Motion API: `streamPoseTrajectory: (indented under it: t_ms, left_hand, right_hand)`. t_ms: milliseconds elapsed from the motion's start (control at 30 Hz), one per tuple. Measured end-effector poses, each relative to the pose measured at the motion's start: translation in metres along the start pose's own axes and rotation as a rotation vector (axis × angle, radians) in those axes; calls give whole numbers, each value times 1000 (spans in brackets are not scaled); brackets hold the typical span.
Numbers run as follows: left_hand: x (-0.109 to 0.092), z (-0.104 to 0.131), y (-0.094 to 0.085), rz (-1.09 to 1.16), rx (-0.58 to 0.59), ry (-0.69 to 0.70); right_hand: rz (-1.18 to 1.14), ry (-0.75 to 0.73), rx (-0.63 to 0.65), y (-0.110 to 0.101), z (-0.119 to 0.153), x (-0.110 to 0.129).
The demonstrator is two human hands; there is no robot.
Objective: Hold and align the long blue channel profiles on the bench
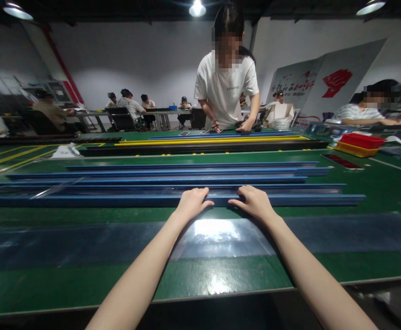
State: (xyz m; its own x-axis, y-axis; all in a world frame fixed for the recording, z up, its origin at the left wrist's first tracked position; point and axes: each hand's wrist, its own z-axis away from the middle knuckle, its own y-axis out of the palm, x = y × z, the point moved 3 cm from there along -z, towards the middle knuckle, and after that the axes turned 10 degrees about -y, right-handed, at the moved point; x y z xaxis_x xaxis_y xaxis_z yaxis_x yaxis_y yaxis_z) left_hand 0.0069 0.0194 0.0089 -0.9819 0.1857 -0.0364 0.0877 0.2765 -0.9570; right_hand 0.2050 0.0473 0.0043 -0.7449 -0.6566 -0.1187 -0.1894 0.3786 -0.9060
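A long blue channel strip (100, 200) lies crosswise on the green table. My left hand (194, 202) grips its near wall, fingers curled over the top and thumb along the front. A short way to the right, my right hand (254, 201) holds the same strip in a like grip, the two thumbs pointing at each other. The fingertips of both hands are partly hidden behind the wall. Between my forearms and the table's front edge, a long clear plastic sheet (118, 243) lies flat, with a bright glare at its middle.
More blue strips (200, 166) lie parallel beyond my hands. Further back are black and yellow strips (207, 143), a phone (342, 161) and stacked red and yellow trays (360, 143). Across the table a co-worker (227, 87) stands with both hands low over it. Several people sit behind.
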Motion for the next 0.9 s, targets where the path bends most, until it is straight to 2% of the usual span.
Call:
streamPoseTrajectory:
  t_ms: [233,533,733,900]
  left_hand:
    - [-1,1,-1,0,12,1]
    - [-3,1,0,-19,21,3]
    - [-2,1,0,-38,7,18]
    - [-3,1,-1,-48,19,38]
  right_hand:
    - [19,-2,-19,-3,1,1]
    - [-52,-106,-31,0,-7,22]
    - [17,-128,-58,1,-11,26]
    - [63,-126,-30,-3,-13,24]
